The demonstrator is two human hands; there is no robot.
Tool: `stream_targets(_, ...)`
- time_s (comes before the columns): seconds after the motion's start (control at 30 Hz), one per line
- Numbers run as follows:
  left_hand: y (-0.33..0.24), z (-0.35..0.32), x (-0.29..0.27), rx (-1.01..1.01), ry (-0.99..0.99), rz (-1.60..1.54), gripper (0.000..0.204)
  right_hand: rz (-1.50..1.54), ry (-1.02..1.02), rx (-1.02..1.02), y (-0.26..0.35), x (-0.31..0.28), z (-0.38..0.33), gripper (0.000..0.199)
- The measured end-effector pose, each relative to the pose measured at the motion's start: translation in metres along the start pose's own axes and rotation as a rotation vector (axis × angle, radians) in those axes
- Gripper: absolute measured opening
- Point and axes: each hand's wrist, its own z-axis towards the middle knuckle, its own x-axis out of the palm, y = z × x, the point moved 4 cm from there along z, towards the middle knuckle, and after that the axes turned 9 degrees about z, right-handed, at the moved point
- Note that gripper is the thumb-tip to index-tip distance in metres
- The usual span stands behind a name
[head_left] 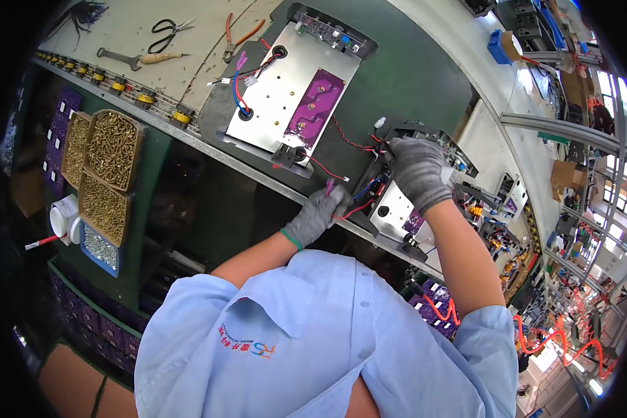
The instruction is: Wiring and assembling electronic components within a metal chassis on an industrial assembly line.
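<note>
My left hand (320,217), in a grey glove with a green cuff, is closed at the table's near edge. Red wires (355,209) with a purple tip run from its fingers toward the right metal unit (391,209). My right hand (419,171), also gloved in grey, curls over the black housing of that unit. Its fingertips are partly hidden, beside red and black wires with a white plug (380,122). To the left lies another silver metal unit (265,94). It carries a purple circuit board (316,106) and loose blue, red and black wires.
Black-handled scissors (166,33), orange-handled pliers (231,38) and a wrench (118,58) lie at the far left. Bins of brass screws (111,150) and a blue tray of silver screws (99,249) stand left. A coiled red hose (557,341) hangs at right.
</note>
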Motion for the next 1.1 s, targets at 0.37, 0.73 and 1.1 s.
stream_targets(0.37,-0.082,0.002,0.047,0.734,0.105,1.147,0.029,0.671,-0.306,-0.359,0.038,-0.033,-0.1,0.029)
stream_targets(0.73,-0.121,0.001,0.038,0.28,0.319,0.871,0.03,1.198,-0.169,-0.257,-0.018,0.019,-0.11,0.019)
stream_targets(1.1,-0.09,0.031,0.009,0.336,0.295,1.195,0.024,0.927,-0.327,-0.017,-0.042,0.061,-0.131,0.025)
